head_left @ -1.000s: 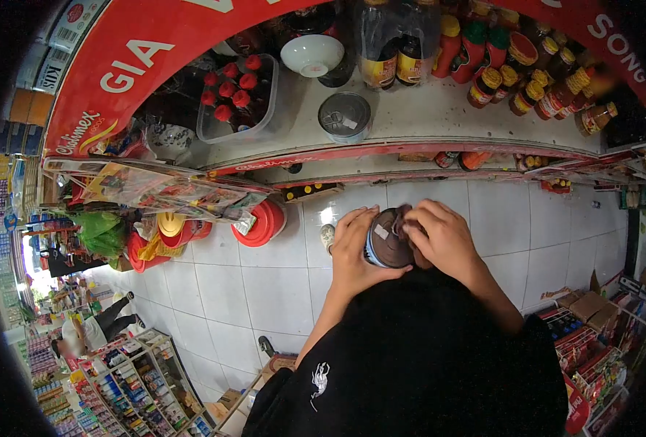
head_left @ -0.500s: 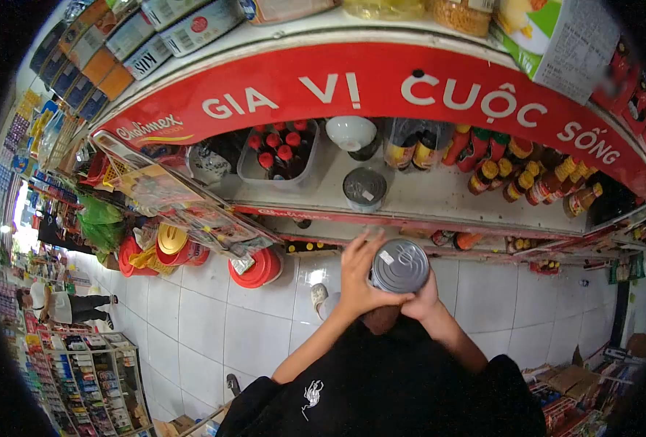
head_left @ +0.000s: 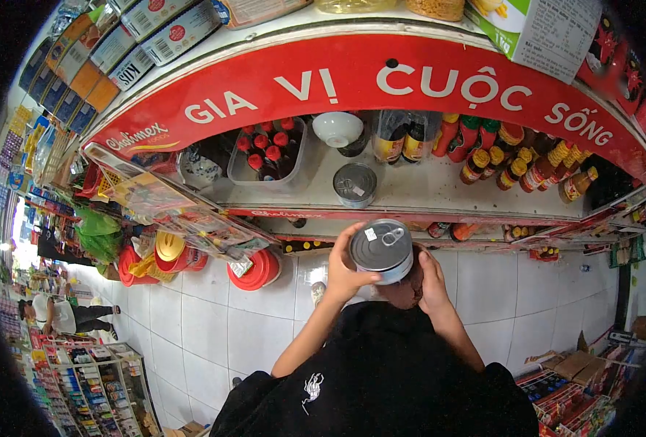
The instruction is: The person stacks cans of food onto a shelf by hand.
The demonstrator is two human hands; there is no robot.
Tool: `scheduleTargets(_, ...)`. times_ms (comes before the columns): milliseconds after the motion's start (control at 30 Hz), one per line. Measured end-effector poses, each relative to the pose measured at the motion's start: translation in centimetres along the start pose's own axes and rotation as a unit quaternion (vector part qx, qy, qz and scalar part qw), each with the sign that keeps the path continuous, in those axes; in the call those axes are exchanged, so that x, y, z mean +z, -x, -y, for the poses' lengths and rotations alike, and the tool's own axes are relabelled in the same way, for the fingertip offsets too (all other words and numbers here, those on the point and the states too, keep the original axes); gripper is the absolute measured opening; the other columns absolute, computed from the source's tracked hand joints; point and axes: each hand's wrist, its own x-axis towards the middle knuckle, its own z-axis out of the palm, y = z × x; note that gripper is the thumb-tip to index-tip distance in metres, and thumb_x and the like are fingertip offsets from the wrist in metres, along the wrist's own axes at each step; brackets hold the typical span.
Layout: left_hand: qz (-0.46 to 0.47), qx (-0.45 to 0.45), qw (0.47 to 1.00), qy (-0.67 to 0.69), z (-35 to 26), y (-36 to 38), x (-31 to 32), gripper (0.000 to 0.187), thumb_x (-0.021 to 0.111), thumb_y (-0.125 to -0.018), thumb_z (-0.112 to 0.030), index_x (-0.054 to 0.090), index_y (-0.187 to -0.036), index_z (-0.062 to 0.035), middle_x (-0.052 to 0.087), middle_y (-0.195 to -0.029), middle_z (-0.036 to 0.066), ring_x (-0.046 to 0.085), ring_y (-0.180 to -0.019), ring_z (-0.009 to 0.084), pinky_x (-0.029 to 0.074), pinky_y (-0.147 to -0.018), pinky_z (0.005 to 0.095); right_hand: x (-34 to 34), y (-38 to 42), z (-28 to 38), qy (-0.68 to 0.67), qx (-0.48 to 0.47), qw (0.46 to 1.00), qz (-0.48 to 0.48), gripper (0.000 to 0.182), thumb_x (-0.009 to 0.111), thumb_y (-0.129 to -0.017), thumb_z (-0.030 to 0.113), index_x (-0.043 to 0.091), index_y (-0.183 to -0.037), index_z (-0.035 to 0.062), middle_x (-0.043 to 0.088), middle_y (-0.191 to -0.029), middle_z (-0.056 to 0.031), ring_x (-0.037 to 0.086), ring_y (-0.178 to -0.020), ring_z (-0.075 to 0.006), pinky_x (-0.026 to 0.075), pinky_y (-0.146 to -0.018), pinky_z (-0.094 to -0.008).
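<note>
Head view, looking down over the black shirt (head_left: 374, 371): from where I stand, the left hand (head_left: 343, 271) is closed round the side of a metal can (head_left: 381, 246), thumb pressed along the front of it, lid turned up with its pull ring (head_left: 394, 237) and a small white sticker (head_left: 370, 234) showing. The right hand (head_left: 434, 284) is curled around a brown cloth (head_left: 403, 291) at the other side of the can; I can't tell whether any of its fingers reach bare metal, since the cloth and the can hide them. The can is up in the air, over the tiled floor (head_left: 265, 328) and just in front of the shelf (head_left: 418, 193), where a second can (head_left: 355, 188) stands near the edge, below a white bowl (head_left: 337, 130) and beside a plastic tub (head_left: 294, 175) of red-capped bottles (head_left: 272, 153). To my eye the step in hand is working the cloth over the can's side, held between the two hands. As I judge it, the next move calls for a firm hold from the left hand and an even press of the cloth from the right, with the can clear of the shelf edge.
</note>
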Motion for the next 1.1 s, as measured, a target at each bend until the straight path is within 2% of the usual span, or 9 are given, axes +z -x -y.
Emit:
scheduleTargets(133,-0.165,0.064,0.949,-0.262,0.9,1.9,3.7,0.092,0.088,-0.051,-0.017,0.034,-0.125,0.0001,0.038,-0.123,0.012,0.041,-0.117,0.0229,0.037,-0.096,0.0349,1.3,0.6,-0.4,-0.007,-0.047,0.996,0.080,0.046,0.044,-0.095,0.032,0.041,-0.127,-0.0010,0.050,-0.122,-0.0092,0.049,-0.111,-0.0168,0.037,-0.097,-0.0319)
scheduleTargets(167,-0.149,0.070,0.937,-0.308,1.0,2.6,3.8,0.090,0.087,-0.053,-0.018,0.035,-0.124,-0.0009,0.037,-0.124,0.013,0.040,-0.116,0.0233,0.039,-0.094,0.0351,1.0,0.4,-1.5,-0.011,-0.010,1.000,0.000,0.047,0.048,-0.091,0.034,0.046,-0.122,-0.0009,0.055,-0.116,-0.0090,0.053,-0.106,-0.0182,0.040,-0.094,-0.0326)
scheduleTargets(267,-0.042,0.142,0.893,-0.424,-1.3,3.3,3.7,0.084,0.085,-0.055,-0.020,0.039,-0.123,-0.0052,0.045,-0.120,0.010,0.043,-0.112,0.0230,0.044,-0.084,0.0365,-1.2,-0.4,-0.6,-0.031,0.164,0.986,-0.022,0.044,0.051,-0.087,0.035,0.053,-0.114,0.0007,0.060,-0.107,-0.0082,0.057,-0.098,-0.0200,0.044,-0.088,-0.0334)
scheduleTargets(333,0.037,0.147,0.886,-0.437,-1.9,3.2,2.1,0.085,0.085,-0.054,-0.018,0.040,-0.124,-0.0051,0.048,-0.119,0.009,0.046,-0.111,0.0215,0.044,-0.085,0.0371,-0.4,-0.3,0.5,-0.068,0.126,0.988,-0.048,0.042,0.050,-0.083,0.035,0.057,-0.108,0.0022,0.063,-0.103,-0.0100,0.060,-0.091,-0.0207,0.046,-0.082,-0.0331)
scheduleTargets(400,0.043,0.021,0.965,-0.259,-2.4,3.0,0.9,0.088,0.084,-0.054,-0.017,0.039,-0.128,-0.0058,0.049,-0.121,0.009,0.048,-0.110,0.0214,0.042,-0.088,0.0367,-1.2,0.0,1.7,0.024,0.144,0.988,-0.042,0.045,0.051,-0.082,0.037,0.056,-0.109,0.0018,0.063,-0.102,-0.0104,0.060,-0.091,-0.0207,0.046,-0.083,-0.0329)
scheduleTargets(567,0.247,-0.026,0.921,-0.299,-3.7,0.9,-1.1,0.096,0.083,-0.055,-0.018,0.034,-0.136,-0.0032,0.045,-0.133,0.012,0.042,-0.123,0.0214,0.034,-0.101,0.0387,-0.5,-0.7,1.2,-0.018,0.223,0.974,0.019,0.048,0.050,-0.083,0.042,0.056,-0.111,0.0027,0.063,-0.101,-0.0103,0.060,-0.090,-0.0210,0.046,-0.083,-0.0329)
scheduleTargets(767,0.141,-0.113,0.965,-0.188,-2.1,1.0,-0.8,0.088,0.086,-0.051,-0.020,0.047,-0.126,0.0028,0.054,-0.123,0.014,0.051,-0.113,0.0211,0.036,-0.099,0.0354,0.1,-1.4,0.8,-0.107,0.277,0.954,0.049,0.059,0.044,-0.086,0.059,0.058,-0.109,0.0071,0.064,-0.102,-0.0093,0.062,-0.090,-0.0200,0.048,-0.080,-0.0333)
scheduleTargets(1000,0.067,-0.116,0.986,-0.104,-0.9,1.3,-0.5,0.082,0.084,-0.055,-0.020,0.048,-0.124,0.0062,0.057,-0.118,0.014,0.054,-0.109,0.0188,0.038,-0.097,0.0323,-0.2,-1.4,-0.5,-0.087,0.262,0.961,0.017,0.056,0.041,-0.089,0.057,0.059,-0.109,0.0085,0.065,-0.098,-0.0061,0.062,-0.086,-0.0164,0.049,-0.075,-0.0292)
scheduleTargets(1100,0.061,-0.135,0.986,-0.075,-1.0,1.6,-0.7,0.083,0.082,-0.059,-0.030,0.047,-0.124,0.0064,0.056,-0.117,0.015,0.054,-0.108,0.0195,0.040,-0.095,0.0315,0.0,-1.4,-0.5,0.007,0.220,0.975,-0.031,0.054,0.040,-0.091,0.054,0.059,-0.110,0.0071,0.062,-0.107,-0.0068,0.058,-0.096,-0.0172,0.045,-0.084,-0.0289)
